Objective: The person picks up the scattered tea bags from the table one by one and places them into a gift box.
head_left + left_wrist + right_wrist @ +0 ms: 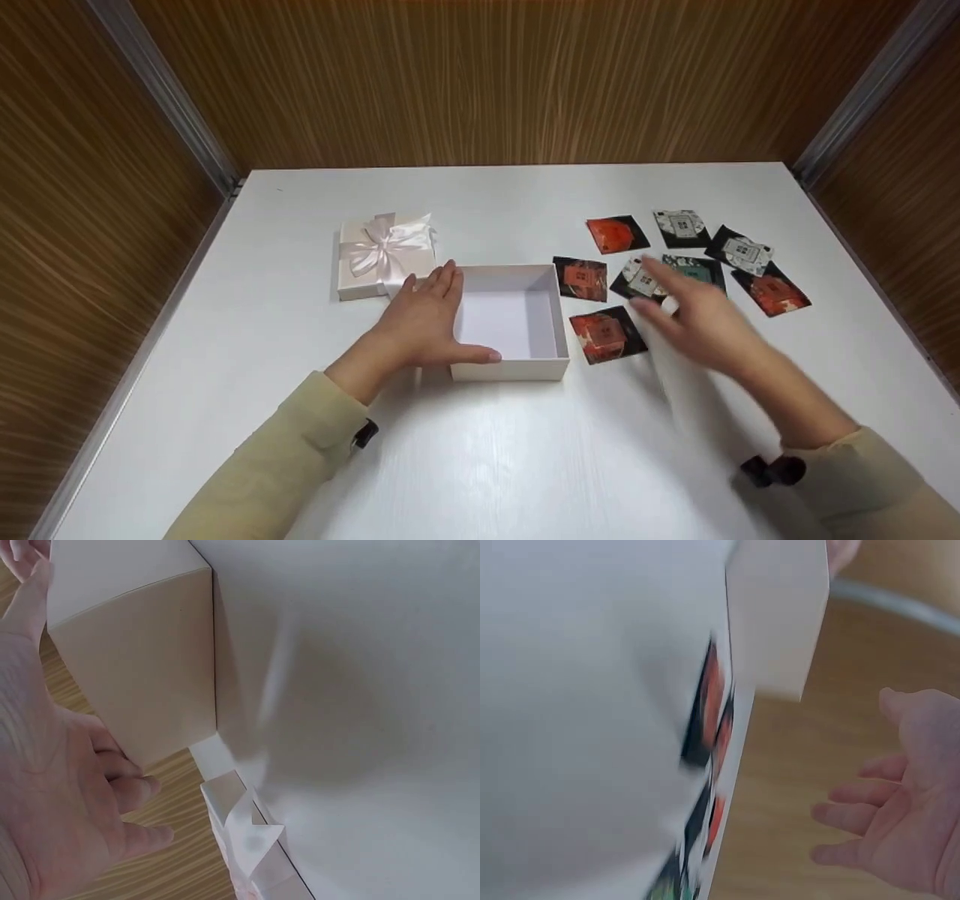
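Note:
An open white box (510,369) stands in the middle of the table, its inside bare. My left hand (421,319) rests along its left side, thumb stretched over the front rim and fingertips at the back left corner. In the left wrist view, the same hand lies against the upper edge of the box (142,675). Blurred, my right hand (705,319) hovers over several small square printed packets, fingers extended and holding nothing visible. Nearest its fingertips lie a white-and-black packet (641,279) and a red-and-black packet (606,335).
A pale box lid (356,281) with a pink ribbon bow (382,246) lies left of the box. More packets spread to the right, including a green one (697,271) and a red one (772,290). Wood-patterned panels (480,82) wall in the white table (480,450).

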